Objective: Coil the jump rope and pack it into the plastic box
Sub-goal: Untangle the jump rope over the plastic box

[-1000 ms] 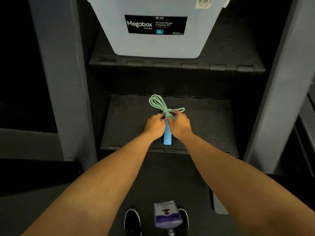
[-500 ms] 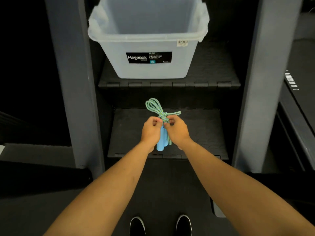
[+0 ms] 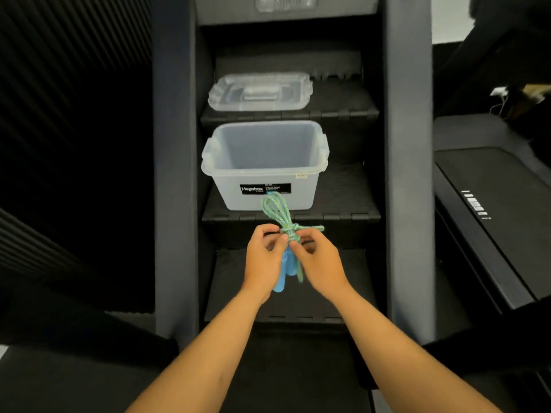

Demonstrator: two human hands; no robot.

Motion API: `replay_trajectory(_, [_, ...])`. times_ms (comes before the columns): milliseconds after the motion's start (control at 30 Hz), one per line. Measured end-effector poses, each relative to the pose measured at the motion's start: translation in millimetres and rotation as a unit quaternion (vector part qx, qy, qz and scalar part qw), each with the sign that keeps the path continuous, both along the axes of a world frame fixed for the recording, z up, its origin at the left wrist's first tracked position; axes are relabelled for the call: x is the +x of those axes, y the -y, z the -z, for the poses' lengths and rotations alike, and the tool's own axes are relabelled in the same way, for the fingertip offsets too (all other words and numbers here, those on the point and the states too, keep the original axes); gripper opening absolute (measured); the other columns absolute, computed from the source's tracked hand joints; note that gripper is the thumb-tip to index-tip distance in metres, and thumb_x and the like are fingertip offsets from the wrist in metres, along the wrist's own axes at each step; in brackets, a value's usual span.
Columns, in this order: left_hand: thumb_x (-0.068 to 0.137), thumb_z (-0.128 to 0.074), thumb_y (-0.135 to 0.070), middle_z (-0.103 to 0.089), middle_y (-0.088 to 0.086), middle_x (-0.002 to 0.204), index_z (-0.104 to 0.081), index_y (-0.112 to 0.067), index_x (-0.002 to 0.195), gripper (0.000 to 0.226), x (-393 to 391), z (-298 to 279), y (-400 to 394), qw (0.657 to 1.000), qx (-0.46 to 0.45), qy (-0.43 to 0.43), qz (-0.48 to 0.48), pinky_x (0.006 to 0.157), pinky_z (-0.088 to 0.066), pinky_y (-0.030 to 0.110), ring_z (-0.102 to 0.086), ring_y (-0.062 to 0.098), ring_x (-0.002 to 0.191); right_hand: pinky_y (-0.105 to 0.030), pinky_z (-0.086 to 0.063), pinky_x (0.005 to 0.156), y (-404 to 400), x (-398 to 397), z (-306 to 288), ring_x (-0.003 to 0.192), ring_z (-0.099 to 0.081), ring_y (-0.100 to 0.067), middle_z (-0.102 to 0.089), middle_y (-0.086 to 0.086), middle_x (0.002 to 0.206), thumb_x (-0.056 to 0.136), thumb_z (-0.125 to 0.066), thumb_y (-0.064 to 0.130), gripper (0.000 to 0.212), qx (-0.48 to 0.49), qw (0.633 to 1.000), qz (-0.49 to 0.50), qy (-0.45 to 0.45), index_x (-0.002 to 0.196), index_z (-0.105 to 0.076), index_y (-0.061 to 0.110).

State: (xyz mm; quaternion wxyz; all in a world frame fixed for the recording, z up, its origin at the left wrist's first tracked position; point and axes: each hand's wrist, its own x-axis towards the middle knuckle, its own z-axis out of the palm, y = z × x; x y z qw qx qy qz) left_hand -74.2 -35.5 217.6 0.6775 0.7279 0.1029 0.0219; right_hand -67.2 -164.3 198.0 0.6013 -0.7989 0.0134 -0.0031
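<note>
Left hand point(image 3: 264, 257) curled round bundled green braided jump rope point(image 3: 281, 225), thumb near knot. Right hand point(image 3: 320, 263) pinches wrap at knot, fingers bent. Two light-blue foam handles point(image 3: 281, 275) hang below, between palms. Bundle held in air above lower dark shelf point(image 3: 343, 281).

Risk: loose tail slips, wrap unwinds, loops spill.

Beyond: open translucent plastic box point(image 3: 265, 174) on middle shelf, empty. Risk: protruding loop snags rim. Clear lid point(image 3: 259, 92) one shelf higher.

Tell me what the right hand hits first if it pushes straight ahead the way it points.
Likely the front wall of the plastic box, just beyond the right hand and the jump rope it pinches; depth is uncertain.
</note>
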Motion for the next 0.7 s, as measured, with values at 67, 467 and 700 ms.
replay_trajectory(67, [0.099,-0.061,-0.009,-0.075,-0.001,0.101,-0.058,-0.021,0.123,0.027,-12,-25,2,0.999,-0.022,0.027,0.008,0.080,-0.057,0.022,-0.073,0.009,0.093,-0.026,-0.058,0.079,4,-11,-25,0.090,-0.069,-0.017,-0.072,0.001,0.097,0.094,-0.070,0.017,0.012,0.010,1.000,-0.002,0.023,0.107,-0.068,0.017])
replay_trajectory(467, [0.096,-0.066,-0.012,-0.076,-0.003,0.112,-0.063,-0.024,0.120,0.027,-49,-158,26,0.980,-0.055,0.187,-0.028,0.092,-0.056,0.028,-0.072,0.011,0.108,-0.033,-0.059,0.081,17,-31,-168,0.091,-0.072,-0.010,-0.076,0.008,0.095,0.090,-0.075,0.017,0.011,0.017,0.979,-0.024,0.201,0.097,-0.075,0.025])
replay_trajectory(700, [0.097,-0.065,-0.010,-0.078,-0.012,0.103,-0.064,-0.028,0.110,0.022,-44,-213,18,0.964,-0.054,0.256,-0.050,0.083,-0.054,0.019,-0.072,0.006,0.102,-0.024,-0.057,0.089,10,-25,-225,0.098,-0.071,-0.003,-0.077,0.010,0.104,0.091,-0.074,0.014,0.019,-0.014,0.964,-0.063,0.258,0.109,-0.077,0.020])
